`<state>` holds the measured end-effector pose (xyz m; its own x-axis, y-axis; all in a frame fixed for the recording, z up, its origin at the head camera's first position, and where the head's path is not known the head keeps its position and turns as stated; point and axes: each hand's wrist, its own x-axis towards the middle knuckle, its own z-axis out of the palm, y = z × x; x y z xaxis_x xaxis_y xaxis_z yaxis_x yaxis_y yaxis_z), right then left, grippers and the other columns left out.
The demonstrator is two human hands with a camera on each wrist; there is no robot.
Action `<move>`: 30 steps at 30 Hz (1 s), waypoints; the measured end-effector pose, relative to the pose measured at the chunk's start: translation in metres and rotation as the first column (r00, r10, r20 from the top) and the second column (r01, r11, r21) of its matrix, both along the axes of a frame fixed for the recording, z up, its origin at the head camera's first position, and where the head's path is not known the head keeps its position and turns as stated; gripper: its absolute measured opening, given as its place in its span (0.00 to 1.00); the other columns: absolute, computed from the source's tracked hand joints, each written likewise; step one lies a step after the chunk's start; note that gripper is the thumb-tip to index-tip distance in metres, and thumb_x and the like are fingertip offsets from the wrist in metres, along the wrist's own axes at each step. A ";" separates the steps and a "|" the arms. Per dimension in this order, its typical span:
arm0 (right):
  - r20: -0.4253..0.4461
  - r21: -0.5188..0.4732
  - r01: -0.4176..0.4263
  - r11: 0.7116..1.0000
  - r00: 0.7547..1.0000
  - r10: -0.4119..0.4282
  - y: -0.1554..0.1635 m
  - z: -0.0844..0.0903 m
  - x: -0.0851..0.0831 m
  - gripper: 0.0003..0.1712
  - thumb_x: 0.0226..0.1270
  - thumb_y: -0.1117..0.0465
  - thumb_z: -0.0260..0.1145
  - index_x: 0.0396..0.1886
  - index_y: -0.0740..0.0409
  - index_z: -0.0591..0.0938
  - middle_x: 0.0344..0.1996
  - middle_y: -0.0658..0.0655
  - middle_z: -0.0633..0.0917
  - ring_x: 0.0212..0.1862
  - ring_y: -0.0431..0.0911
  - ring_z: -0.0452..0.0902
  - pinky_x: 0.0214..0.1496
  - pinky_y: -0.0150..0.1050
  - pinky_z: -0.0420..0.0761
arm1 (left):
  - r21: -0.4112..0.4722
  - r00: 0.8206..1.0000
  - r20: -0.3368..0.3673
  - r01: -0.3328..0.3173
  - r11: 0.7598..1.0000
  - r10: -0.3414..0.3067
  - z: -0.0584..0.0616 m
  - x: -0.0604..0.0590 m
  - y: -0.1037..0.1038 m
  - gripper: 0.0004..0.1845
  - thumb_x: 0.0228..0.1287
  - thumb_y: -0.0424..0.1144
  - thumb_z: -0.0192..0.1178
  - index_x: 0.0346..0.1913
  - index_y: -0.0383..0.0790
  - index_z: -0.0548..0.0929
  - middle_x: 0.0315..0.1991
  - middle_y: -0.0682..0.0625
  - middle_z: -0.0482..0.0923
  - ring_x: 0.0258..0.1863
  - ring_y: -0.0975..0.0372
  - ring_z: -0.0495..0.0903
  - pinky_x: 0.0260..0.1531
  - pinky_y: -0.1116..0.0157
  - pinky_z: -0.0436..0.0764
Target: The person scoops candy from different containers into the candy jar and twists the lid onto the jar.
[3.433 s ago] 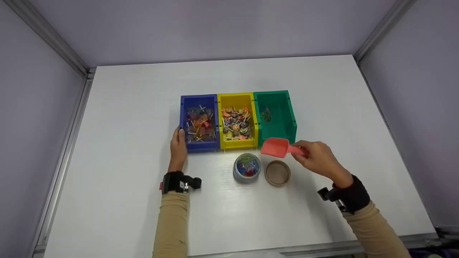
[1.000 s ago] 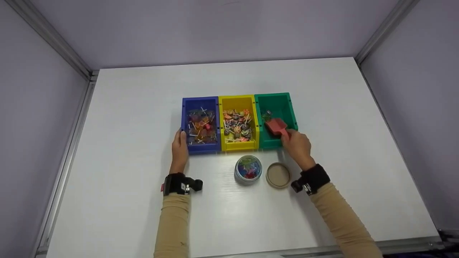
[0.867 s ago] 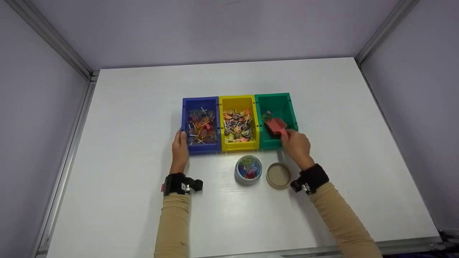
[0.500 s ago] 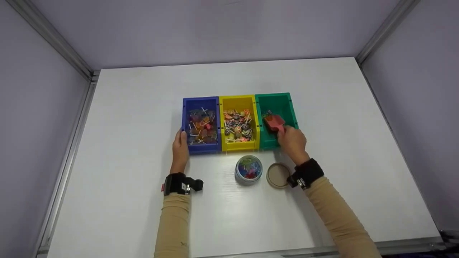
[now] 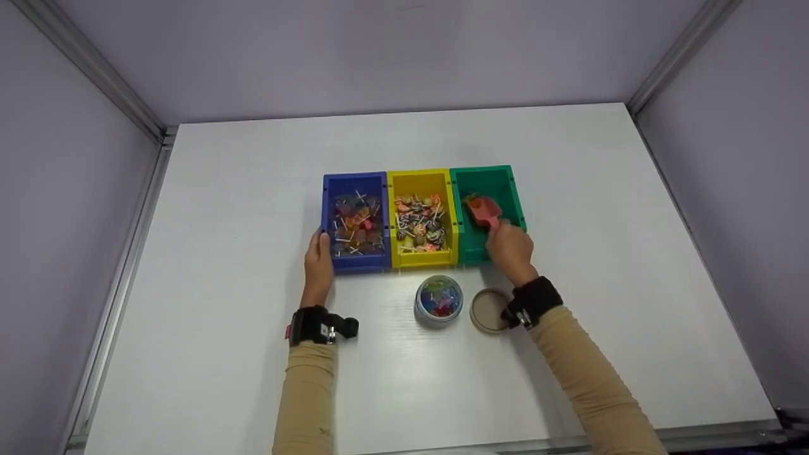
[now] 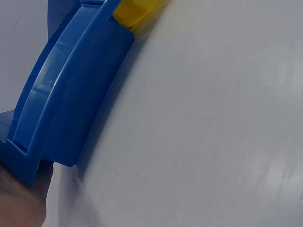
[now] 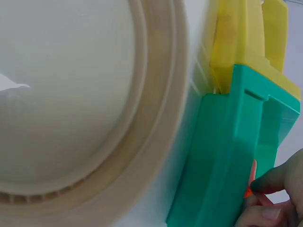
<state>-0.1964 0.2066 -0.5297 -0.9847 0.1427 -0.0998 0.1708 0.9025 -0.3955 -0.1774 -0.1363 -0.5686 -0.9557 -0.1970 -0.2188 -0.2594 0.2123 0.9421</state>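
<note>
Fingers (image 5: 499, 229) of the right hand (image 5: 510, 248) pinch the small red plastic scoop (image 5: 483, 210) inside the green plastic bin (image 5: 515, 201), scooping; next, probably lift level. Left hand (image 5: 318, 265) rests flat against the blue plastic bin (image 5: 354, 264).

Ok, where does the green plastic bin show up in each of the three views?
Head: the green plastic bin is the rightmost of three, just above centre; the right hand holds a red plastic scoop in it.
Left wrist: not in it; only the blue plastic bin and a yellow corner.
Right wrist: lower right, its front wall.
Shared landmark: the yellow plastic bin.
</note>
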 end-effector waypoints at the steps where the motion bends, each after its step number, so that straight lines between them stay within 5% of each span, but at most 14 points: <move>1: 0.001 0.005 0.005 1.000 1.000 -0.005 0.000 -0.001 0.000 0.19 0.75 0.59 0.49 0.39 0.72 0.79 0.30 0.69 0.83 0.30 0.55 0.76 0.34 0.53 0.79 | -0.001 1.000 0.001 0.001 1.000 -0.001 0.000 0.000 0.000 0.29 0.79 0.46 0.35 0.74 0.31 0.54 0.75 0.35 0.55 0.77 0.46 0.53 0.78 0.52 0.55; 9: -0.074 -0.008 0.044 0.999 0.996 -0.045 0.002 -0.007 0.007 0.19 0.75 0.58 0.50 0.41 0.72 0.77 0.33 0.73 0.84 0.37 0.65 0.83 0.36 0.59 0.81 | 0.015 1.000 0.013 0.005 1.000 -0.005 0.000 0.001 -0.001 0.29 0.79 0.45 0.36 0.74 0.31 0.53 0.76 0.35 0.53 0.77 0.47 0.51 0.79 0.52 0.53; 30: -0.154 -0.050 0.009 0.999 0.988 -0.017 0.005 -0.001 0.021 0.18 0.75 0.59 0.51 0.44 0.72 0.77 0.31 0.71 0.84 0.33 0.62 0.82 0.32 0.57 0.79 | 0.020 1.000 0.027 -0.002 1.000 0.001 0.002 0.000 0.000 0.29 0.79 0.47 0.35 0.75 0.33 0.54 0.76 0.37 0.53 0.78 0.48 0.51 0.79 0.54 0.53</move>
<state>-0.1759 0.2111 -0.5311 -0.9870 0.1541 0.0465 0.1155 0.8795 -0.4618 -0.1775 -0.1367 -0.5667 -0.9492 -0.1938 -0.2479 -0.2847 0.1934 0.9389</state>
